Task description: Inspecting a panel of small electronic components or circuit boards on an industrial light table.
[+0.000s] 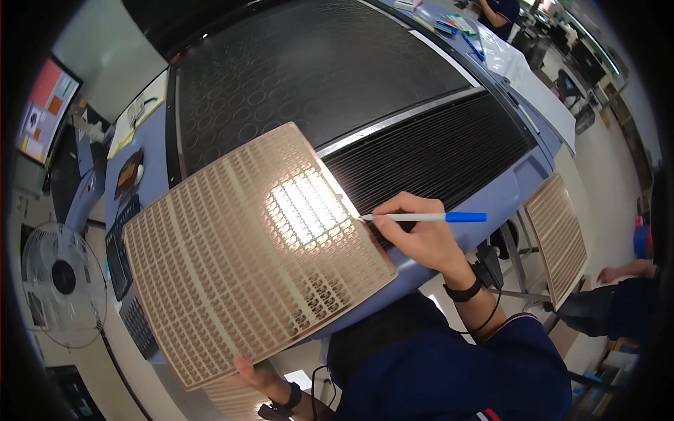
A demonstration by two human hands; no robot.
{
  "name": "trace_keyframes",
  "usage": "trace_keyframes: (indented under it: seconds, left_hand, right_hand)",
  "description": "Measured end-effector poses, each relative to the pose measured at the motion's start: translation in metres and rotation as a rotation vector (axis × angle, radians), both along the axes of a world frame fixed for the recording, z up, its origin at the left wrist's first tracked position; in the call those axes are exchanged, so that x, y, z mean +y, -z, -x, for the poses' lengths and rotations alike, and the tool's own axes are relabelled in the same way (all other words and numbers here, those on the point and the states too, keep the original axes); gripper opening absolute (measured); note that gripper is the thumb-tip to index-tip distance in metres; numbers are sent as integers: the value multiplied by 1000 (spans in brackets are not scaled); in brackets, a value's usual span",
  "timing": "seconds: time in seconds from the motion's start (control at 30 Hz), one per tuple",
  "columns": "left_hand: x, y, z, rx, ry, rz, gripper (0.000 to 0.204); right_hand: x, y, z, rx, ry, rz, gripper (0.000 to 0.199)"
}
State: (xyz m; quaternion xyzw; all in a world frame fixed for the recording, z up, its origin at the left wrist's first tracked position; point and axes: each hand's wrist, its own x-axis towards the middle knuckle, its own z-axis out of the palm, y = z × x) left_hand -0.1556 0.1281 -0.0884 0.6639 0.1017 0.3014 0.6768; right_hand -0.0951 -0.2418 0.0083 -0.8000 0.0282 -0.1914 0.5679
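A large copper-coloured circuit panel point(232, 259) with rows of small repeated patterns lies tilted across the front of a blue-grey machine. Its lower edge is gripped by my left hand point(254, 375), thumb on top and the other fingers hidden beneath. Between the fingers of my right hand point(421, 231) is a white marker pen point(414, 217) with a blue cap on its rear end. The pen's tip meets the panel's right edge, or hovers just beside it; which one I cannot tell. Bright light glares off the panel near the tip.
Behind the panel stretches the machine's black bed point(316, 63), with a ribbed black strip point(435, 147) at its right. Another panel point(558, 238) leans at the right, near a person's arm point(628, 270). Keyboards point(137, 326), a fan point(63, 281) and a monitor point(49, 112) stand left.
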Motion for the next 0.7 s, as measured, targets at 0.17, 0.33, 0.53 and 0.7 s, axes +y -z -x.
trace_keyframes:
  seconds: [0.17,0.33,0.53,0.7]
  left_hand:
    - [5,-5,6,44,-122,-129,92]
    - [20,6,5,-95,-86,-214,74]
    - [0,-9,0,-99,-122,-188,76]
    - [-4,-11,-3,-99,-137,-186,76]
  right_hand:
    - [-1,7,-2,-26,-83,48,9]
    - [1,6,-1,-35,-96,21,10]
    - [2,5,-4,-18,-73,19,9]
    - [-2,9,-4,-34,-93,22,8]
